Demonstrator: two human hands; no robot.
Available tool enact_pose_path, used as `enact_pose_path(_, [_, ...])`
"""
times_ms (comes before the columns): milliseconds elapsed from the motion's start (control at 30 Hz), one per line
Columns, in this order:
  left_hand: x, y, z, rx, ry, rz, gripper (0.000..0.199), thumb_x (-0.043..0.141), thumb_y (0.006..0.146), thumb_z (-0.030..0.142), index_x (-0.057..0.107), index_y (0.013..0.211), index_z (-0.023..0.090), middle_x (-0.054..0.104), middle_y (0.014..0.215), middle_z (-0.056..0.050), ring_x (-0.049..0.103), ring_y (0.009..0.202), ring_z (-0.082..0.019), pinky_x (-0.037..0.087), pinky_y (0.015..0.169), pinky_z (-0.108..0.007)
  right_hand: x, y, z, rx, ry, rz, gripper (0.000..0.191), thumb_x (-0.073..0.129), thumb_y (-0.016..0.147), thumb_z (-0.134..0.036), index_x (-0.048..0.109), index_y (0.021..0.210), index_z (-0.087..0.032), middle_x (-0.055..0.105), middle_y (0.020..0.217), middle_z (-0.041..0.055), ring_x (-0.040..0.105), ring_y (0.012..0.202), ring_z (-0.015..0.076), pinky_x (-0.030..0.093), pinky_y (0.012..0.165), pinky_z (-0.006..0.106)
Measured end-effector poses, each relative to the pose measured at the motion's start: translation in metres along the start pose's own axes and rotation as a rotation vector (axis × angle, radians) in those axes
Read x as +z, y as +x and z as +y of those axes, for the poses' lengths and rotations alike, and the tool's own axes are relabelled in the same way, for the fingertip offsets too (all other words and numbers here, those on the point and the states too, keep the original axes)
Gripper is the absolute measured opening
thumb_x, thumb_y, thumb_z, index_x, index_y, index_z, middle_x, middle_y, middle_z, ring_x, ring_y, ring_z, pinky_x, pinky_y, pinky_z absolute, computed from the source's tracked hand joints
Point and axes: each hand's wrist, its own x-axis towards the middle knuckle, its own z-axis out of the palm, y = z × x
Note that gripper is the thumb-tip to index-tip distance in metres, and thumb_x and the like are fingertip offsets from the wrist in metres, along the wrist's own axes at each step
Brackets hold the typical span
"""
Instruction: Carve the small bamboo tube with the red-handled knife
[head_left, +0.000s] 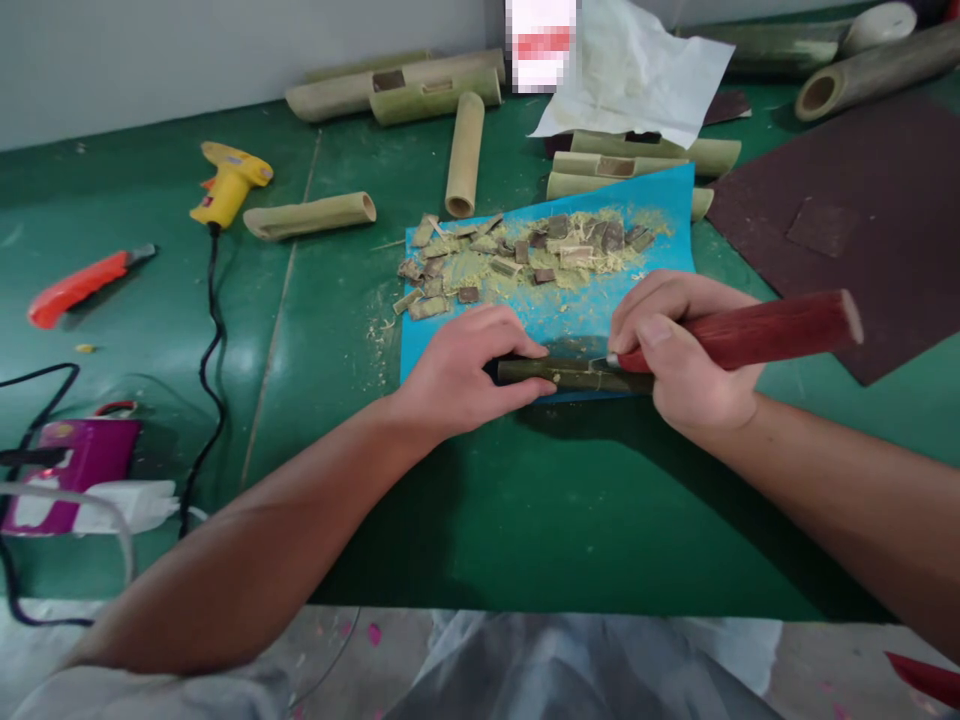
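Note:
A dark green bamboo tube [574, 375] lies lengthwise along the near edge of a blue sheet [525, 318]. My left hand [472, 370] grips its left end between thumb and fingers. In my right hand [686, 360] is a carving knife [772, 330] with a thick red wooden handle. The short metal tip of the knife touches the top of the tube, where pale cut lines show. My right fingers are wrapped low around the handle, close to the blade, and they hide the tube's right end. Bamboo chips [544, 250] and shavings cover the back of the sheet.
Several cut bamboo tubes [435, 95] lie along the back of the green table [525, 520]. A yellow glue gun [232, 180], an orange utility knife [82, 288] and a purple power strip [90, 455] with cords are at left. Brown sandpaper [862, 230] lies at right, near white paper [630, 75].

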Motion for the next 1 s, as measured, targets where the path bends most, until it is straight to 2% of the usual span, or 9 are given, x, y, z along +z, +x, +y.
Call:
enact_pose_path(67, [0.0,0.0001,-0.0001,0.009,0.0,0.002,0.021,0.085,0.09,0.034,0.077,0.1,0.016,0.076,0.091,-0.005,0.071,0.083,-0.017,0.055,0.08,-0.032,0.0011,0.0002,-0.0011,-0.012,-0.011,-0.012,0.031,0.069,0.101,-0.031,0.067,0.071,-0.024,0.067,0.066,0.0003,0.061,0.06,0.0163,0.047,0.056,0.033])
enact_pose_path(233, [-0.0003,0.0005,-0.0001,-0.021,0.005,-0.016,0.02,0.085,0.09,0.034,0.078,0.101,0.018,0.077,0.092,-0.005,0.072,0.085,-0.018,0.056,0.082,-0.033,0.0033,-0.0013,-0.0014,-0.015,0.054,0.079,0.031,0.069,0.1,-0.031,0.065,0.07,-0.024,0.062,0.064,-0.0005,0.057,0.058,0.0162,0.045,0.053,0.034])
enact_pose_path(433, [-0.0004,0.001,0.0003,-0.022,-0.001,-0.01,0.02,0.084,0.09,0.035,0.078,0.1,0.019,0.077,0.091,-0.004,0.072,0.085,-0.019,0.057,0.082,-0.034,-0.0007,-0.0018,0.0009,0.021,0.021,0.015,0.034,0.069,0.103,-0.037,0.065,0.07,-0.026,0.063,0.065,-0.0001,0.058,0.059,0.0168,0.045,0.054,0.035])
enact_pose_path(667, [0.0005,0.0009,-0.0009,0.0,-0.004,-0.009,0.022,0.085,0.091,0.035,0.077,0.1,0.017,0.076,0.093,-0.005,0.071,0.084,-0.018,0.056,0.082,-0.033,0.0002,0.0029,-0.0032,0.02,-0.005,-0.042,0.033,0.068,0.104,-0.036,0.066,0.073,-0.025,0.066,0.067,0.0003,0.062,0.062,0.016,0.047,0.057,0.034])
enact_pose_path(833, [0.0001,0.0005,-0.0008,-0.02,-0.006,-0.02,0.02,0.085,0.09,0.034,0.078,0.1,0.018,0.077,0.092,-0.004,0.071,0.084,-0.018,0.056,0.081,-0.034,0.0032,0.0,-0.0013,-0.011,0.012,0.036,0.033,0.068,0.102,-0.036,0.065,0.071,-0.026,0.063,0.065,-0.0001,0.059,0.059,0.0175,0.046,0.055,0.036])
enact_pose_path(1000, [0.0,-0.0002,-0.0006,-0.021,0.002,-0.012,0.021,0.085,0.09,0.035,0.077,0.1,0.019,0.077,0.092,-0.005,0.072,0.085,-0.019,0.056,0.082,-0.034,0.0019,-0.0003,-0.0012,-0.013,0.037,0.026,0.033,0.069,0.101,-0.032,0.062,0.069,-0.023,0.061,0.064,-0.0009,0.058,0.059,0.0151,0.044,0.054,0.033])
